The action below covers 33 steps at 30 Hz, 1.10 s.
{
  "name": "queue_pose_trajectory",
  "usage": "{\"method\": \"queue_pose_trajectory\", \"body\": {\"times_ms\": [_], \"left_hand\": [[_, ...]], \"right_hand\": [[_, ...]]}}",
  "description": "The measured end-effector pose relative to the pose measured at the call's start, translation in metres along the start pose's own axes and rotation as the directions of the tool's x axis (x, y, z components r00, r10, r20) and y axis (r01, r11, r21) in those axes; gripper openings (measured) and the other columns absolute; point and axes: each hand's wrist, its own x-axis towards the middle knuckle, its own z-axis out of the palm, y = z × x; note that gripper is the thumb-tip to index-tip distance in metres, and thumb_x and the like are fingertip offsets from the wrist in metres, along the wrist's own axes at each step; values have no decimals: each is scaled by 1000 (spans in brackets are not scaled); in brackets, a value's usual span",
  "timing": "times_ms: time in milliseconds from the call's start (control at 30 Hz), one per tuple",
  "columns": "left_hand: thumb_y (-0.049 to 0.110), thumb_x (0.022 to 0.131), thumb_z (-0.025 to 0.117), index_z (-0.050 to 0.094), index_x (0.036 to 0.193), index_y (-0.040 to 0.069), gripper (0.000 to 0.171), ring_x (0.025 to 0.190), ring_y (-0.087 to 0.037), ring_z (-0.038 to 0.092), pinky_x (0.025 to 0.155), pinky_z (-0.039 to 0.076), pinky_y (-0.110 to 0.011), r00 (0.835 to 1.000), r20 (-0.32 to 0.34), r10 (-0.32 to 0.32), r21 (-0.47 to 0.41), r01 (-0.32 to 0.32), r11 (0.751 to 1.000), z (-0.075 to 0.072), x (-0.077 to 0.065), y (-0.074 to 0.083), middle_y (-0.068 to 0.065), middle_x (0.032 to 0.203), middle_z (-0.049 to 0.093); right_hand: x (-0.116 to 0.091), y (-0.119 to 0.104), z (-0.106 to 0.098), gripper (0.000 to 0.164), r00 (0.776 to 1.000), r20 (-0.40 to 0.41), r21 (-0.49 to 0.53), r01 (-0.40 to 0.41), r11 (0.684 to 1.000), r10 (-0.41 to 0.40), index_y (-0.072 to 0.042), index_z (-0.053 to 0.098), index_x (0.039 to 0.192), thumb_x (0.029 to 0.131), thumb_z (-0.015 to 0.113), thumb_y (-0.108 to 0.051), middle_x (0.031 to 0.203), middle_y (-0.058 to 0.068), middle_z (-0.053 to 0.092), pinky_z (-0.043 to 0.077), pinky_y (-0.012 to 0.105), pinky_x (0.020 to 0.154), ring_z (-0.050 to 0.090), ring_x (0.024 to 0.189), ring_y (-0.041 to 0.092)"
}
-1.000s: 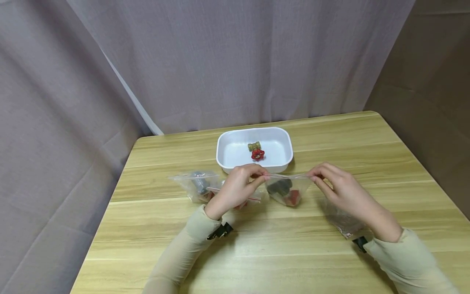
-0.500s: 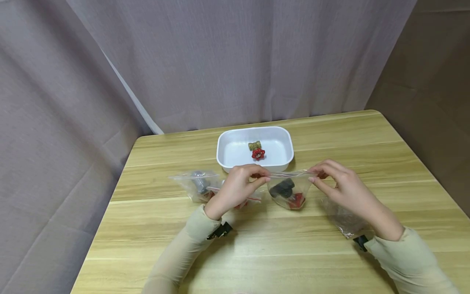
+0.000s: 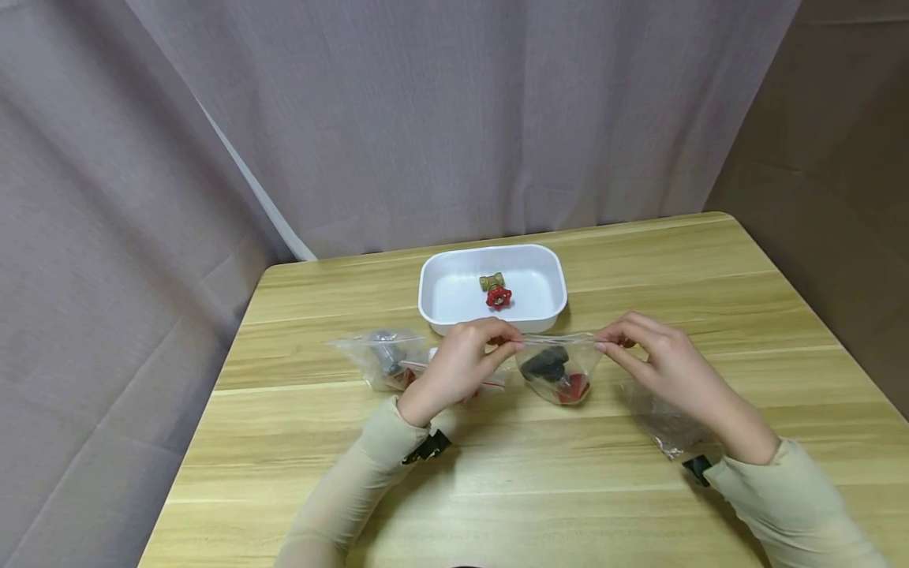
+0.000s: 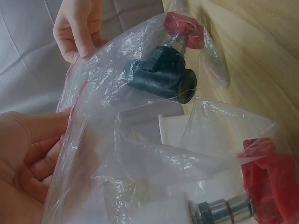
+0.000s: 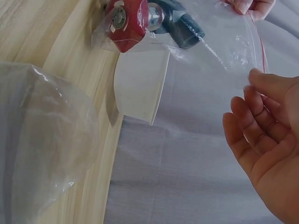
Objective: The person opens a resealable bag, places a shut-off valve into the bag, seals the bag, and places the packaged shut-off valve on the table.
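Note:
My left hand (image 3: 461, 363) pinches the left end of the top edge of a clear zip bag (image 3: 586, 359). At the other end, my right hand (image 3: 656, 355) pinches the same edge between thumb and fingers, so the edge is stretched between them. Inside the bag sits a dark green valve (image 4: 161, 70) with a red handle (image 5: 128, 23), which hangs lowest in the head view. Partly behind my left hand and wrist lies another zip bag, whose white valve has a red handle (image 4: 268, 179). The bag's seal looks pressed together, though I cannot tell if it is fully sealed.
Behind my hands, a white tray (image 3: 454, 280) holds a brass valve (image 3: 495, 290) with a red handwheel. To the left stands a zip bag with a grey valve (image 3: 387, 353). A crumpled clear bag (image 3: 663, 426) lies under my right forearm. Curtains border the wooden table (image 3: 540, 497).
Inside the held bag, the valve has shifted slightly right and down since a second ago, and shows more sharply. My right hand has moved only slightly; both hands keep their grip.

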Motion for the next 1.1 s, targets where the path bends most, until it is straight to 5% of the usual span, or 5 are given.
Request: {"method": "queue_pose_trajectory", "body": {"times_ms": [333, 767, 1100], "left_hand": [[13, 95, 71, 75, 97, 9, 6, 89, -9, 67, 81, 53, -21, 1000, -11, 8, 5, -8, 1000, 0, -2, 1, 0, 96, 74], [12, 96, 70, 74, 98, 8, 6, 90, -9, 68, 83, 53, -19, 1000, -23, 16, -22, -17, 1000, 1, -4, 0, 0, 96, 74], [13, 95, 71, 74, 97, 9, 5, 89, -8, 68, 82, 53, -19, 999, -33, 25, -2, -26, 1000, 2, -3, -1, 1, 95, 74]], "right_hand": [[-4, 0, 0, 27, 1000, 12, 18, 13, 1000, -14, -11, 72, 96, 79, 79, 8, 94, -7, 68, 51, 19, 69, 62, 83, 7], [-7, 1, -2, 21, 995, -2, 15, -97, 995, 97, -13, 74, 95, 82, 79, 3, 88, -8, 68, 41, 15, 55, 55, 73, 3], [-9, 2, -2, 24, 999, -32, -11, -23, 1000, 23, -15, 73, 94, 81, 79, 4, 93, -8, 70, 48, 15, 67, 63, 81, 8]]}}
